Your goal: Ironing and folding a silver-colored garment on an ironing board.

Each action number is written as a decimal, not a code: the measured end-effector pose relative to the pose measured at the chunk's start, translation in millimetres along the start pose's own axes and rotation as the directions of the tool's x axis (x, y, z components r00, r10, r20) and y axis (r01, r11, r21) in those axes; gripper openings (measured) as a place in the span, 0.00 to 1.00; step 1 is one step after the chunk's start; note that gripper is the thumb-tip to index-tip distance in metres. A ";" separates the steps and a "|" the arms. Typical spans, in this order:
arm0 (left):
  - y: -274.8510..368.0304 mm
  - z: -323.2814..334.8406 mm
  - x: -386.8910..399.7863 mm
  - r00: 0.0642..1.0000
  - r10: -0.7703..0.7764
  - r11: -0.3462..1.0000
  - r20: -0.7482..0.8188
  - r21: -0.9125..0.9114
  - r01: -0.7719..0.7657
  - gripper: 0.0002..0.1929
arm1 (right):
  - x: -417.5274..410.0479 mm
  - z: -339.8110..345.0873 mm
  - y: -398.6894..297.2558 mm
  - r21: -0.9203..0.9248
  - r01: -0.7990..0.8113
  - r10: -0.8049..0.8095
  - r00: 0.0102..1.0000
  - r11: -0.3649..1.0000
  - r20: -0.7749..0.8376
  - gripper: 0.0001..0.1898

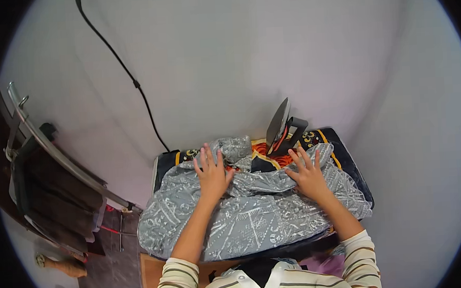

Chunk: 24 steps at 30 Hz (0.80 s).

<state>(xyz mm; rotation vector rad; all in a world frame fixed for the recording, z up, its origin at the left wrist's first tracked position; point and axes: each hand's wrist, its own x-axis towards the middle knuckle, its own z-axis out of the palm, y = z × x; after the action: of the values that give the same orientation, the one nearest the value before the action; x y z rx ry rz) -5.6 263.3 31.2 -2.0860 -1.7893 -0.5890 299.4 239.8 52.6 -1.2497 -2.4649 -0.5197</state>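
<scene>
A grey garment (242, 225) with a silvery white pattern lies spread and partly bunched over a dark padded cover. My left hand (212, 174) rests on its upper left part, fingers spread, beside a bunched fold. On the upper right portion lies my right hand (308, 174), its fingers also apart. Neither hand grips the cloth. Just beyond my right fingertips, a clothes iron (284, 129) stands on its heel with the soleplate facing left.
The padded cover (359, 176) has black, yellow and orange designs and sits against a pale wall (249, 57). A black power cord (120, 59) hangs down to its back left corner. At left are a curved metal rail (58, 147) and dark hanging cloth (61, 192).
</scene>
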 end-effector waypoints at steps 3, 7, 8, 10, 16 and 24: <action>-13.9 13.4 17.7 1.000 -0.008 1.000 0.002 -0.002 0.008 0.41 | 0.4 7.2 10.6 -0.031 0.046 -0.049 0.994 0.998 -0.098 0.22; -14.4 32.1 38.3 1.000 0.023 1.000 0.009 0.010 -0.023 0.47 | 5.0 5.6 23.3 -0.081 0.051 -0.058 0.995 0.995 -0.079 0.23; -13.9 35.7 43.2 0.999 0.029 1.000 0.045 0.002 -0.029 0.48 | 6.6 6.0 27.3 -0.079 0.054 -0.060 0.996 0.995 -0.068 0.25; -18.1 43.7 48.6 0.999 0.017 1.000 0.048 -0.002 -0.017 0.47 | 12.0 3.8 29.7 -0.072 0.063 -0.067 0.996 0.995 -0.059 0.26; -23.2 60.5 54.6 1.000 0.011 0.999 -0.012 0.043 -0.011 0.31 | 14.0 8.5 33.4 -0.008 0.070 -0.070 0.997 0.997 -0.031 0.30; -19.6 26.4 49.5 0.995 -0.016 1.000 -0.095 -0.017 0.014 0.18 | 8.3 20.1 39.0 0.012 0.102 -0.100 0.990 0.995 -0.098 0.25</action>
<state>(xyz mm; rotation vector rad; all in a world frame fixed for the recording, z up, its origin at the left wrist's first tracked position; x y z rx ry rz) -16.2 321.7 33.4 -2.0209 -1.7542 -0.6979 324.0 276.2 45.2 -1.0713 -2.4543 -0.5712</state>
